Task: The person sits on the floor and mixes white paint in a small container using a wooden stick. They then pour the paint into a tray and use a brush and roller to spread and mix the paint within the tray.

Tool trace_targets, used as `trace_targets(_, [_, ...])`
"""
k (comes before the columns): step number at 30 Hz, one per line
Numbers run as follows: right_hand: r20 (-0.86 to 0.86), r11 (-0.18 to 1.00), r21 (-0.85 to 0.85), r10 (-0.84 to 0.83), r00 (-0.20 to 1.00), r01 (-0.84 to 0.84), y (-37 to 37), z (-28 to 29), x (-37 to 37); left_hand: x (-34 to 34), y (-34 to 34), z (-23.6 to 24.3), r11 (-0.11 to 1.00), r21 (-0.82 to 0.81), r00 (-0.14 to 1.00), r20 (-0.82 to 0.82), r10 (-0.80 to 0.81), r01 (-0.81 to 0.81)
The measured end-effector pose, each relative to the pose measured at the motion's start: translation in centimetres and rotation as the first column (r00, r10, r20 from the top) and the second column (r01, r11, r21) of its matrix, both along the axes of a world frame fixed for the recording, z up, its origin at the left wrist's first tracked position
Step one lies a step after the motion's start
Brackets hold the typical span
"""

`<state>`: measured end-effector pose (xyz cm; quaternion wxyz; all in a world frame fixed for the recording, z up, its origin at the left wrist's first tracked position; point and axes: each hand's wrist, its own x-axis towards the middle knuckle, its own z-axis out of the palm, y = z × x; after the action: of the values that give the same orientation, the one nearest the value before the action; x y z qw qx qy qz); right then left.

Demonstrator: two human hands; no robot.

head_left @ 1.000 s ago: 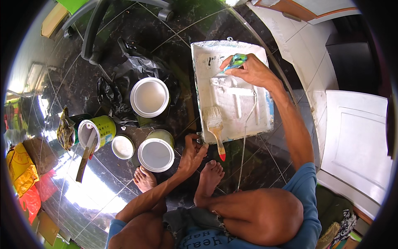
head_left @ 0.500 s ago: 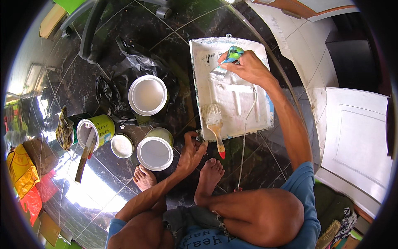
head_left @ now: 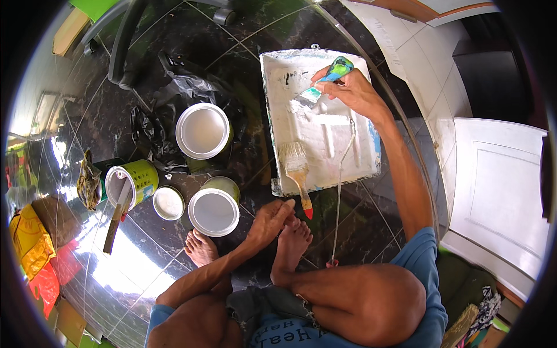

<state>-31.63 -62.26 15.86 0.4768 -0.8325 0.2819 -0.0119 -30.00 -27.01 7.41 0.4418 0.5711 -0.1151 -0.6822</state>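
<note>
My right hand (head_left: 351, 93) is closed round the green and blue handle of a scraper (head_left: 335, 71). The flat end of the scraper is over the upper part of a white paint tray (head_left: 271, 116), which is smeared with paint. A paintbrush (head_left: 299, 168) with pale bristles and a red handle tip lies across the tray's lower left. A thin roller frame (head_left: 341, 168) rests in the tray, its rod reaching out toward my knee. My left hand (head_left: 270, 223) is above my foot, just below the tray's lower left corner, fingers curled together with nothing visible in them.
Two open white-rimmed paint cans (head_left: 203, 131) (head_left: 213, 212) stand left of the tray. Beyond them are a round lid (head_left: 169, 203), a green can (head_left: 142, 177) with a stick in it, and a black plastic bag (head_left: 200, 87). A chair base (head_left: 123, 52) stands at the upper left.
My left hand has come off the tray's lower left corner and moved down toward my foot. My right hand has tilted the scraper, its handle now pointing further up and right.
</note>
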Motion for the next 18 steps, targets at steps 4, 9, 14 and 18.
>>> trace_targets(4, [-0.062, 0.994, -0.038, 0.096, 0.993, -0.099, 0.5, 1.4, 0.2, -0.8, -0.4, 0.2, 0.998, -0.063, 0.999, -0.037, -0.023, 0.021])
trace_targets(9, [-0.082, 0.991, -0.092, 0.088, 0.993, -0.096, 0.5, 1.0, 0.0, -1.0, -0.5, -0.5, 0.993, -0.098, 0.994, -0.098, 0.05, -0.06])
trace_targets(14, [-0.069, 0.988, -0.149, 0.02, 0.997, -0.03, 2.1, 0.9, 0.2, -0.1, -1.5, 0.4, 0.991, -0.126, 0.961, -0.276, 0.004, -0.04])
trace_targets(18, [-0.099, 0.982, -0.184, 0.015, 0.995, -0.033, 2.4, 0.6, 0.3, -0.5, -1.7, -0.8, 0.991, -0.133, 0.959, -0.282, -0.019, -0.019])
